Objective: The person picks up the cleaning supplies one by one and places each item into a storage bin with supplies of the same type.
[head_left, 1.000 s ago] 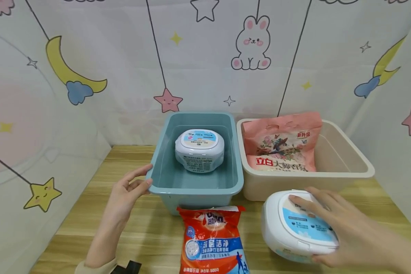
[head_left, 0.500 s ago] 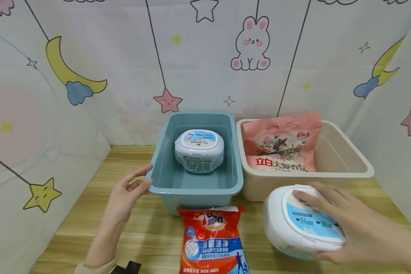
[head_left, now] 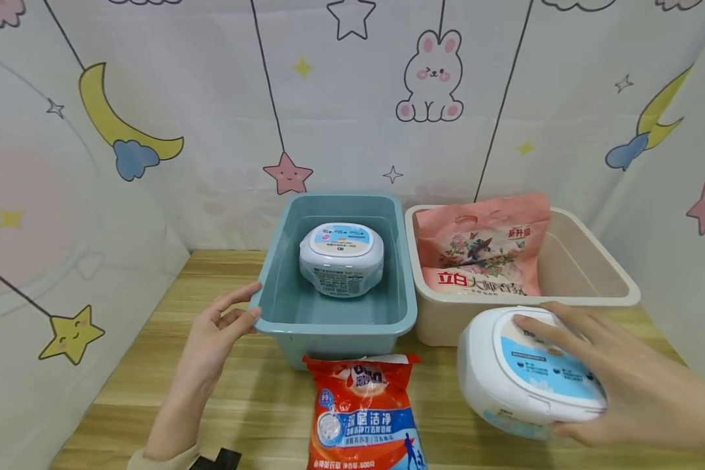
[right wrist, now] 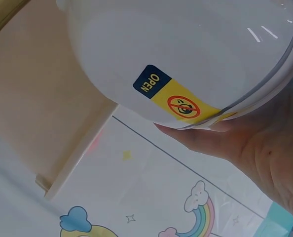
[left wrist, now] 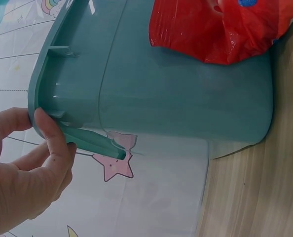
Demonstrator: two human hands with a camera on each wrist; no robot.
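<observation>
My right hand [head_left: 617, 385] grips a white plastic tub [head_left: 476, 378] with a blue-and-white label on its lid. It holds the tub tilted, in front of the beige bin [head_left: 505, 320]. In the right wrist view the thumb lies along the lid edge of the tub [right wrist: 176, 49], near a yellow "OPEN" sticker. My left hand [head_left: 217, 333] pinches the near left corner of the blue-green bin [head_left: 335, 336] by its rim; the left wrist view shows the thumb at that rim. Inside this bin sits a similar white tub [head_left: 342, 261].
A red-and-blue bag of laundry powder [head_left: 364, 418] lies against the front of the blue-green bin. A pink detergent bag [head_left: 484, 248] leans inside the beige bin. The wooden tabletop [head_left: 258, 405] ends at a printed curtain [head_left: 223, 130] behind and at both sides.
My right hand has lifted the white tub slightly and moved it a little to the right. The left hand stays on the rim of the bin.
</observation>
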